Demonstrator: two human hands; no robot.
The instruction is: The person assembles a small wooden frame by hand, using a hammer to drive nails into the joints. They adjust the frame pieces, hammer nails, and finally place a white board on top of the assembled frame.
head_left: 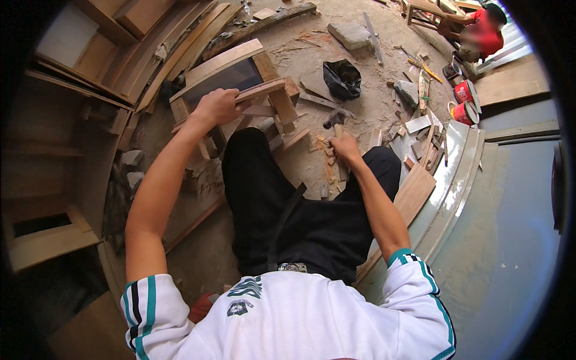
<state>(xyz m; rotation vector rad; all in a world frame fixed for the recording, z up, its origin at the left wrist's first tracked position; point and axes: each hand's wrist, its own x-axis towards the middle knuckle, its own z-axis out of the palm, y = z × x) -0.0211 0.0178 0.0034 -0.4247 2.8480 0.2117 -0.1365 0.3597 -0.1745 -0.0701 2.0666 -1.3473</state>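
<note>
L hand grips wood pc by one end; R hand clasps hammer nr head. Likely best: steady pc, fingers clear.

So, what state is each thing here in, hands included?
Left hand: closed on a wooden piece
Wooden piece: held
Right hand: closed around a hammer
Hammer: gripped by its handle
Black bag: crumpled, on the floor
Floor: littered

The person's left hand is curled, arm extended forward; the right hand is clenched, forearm angled inward.
</note>
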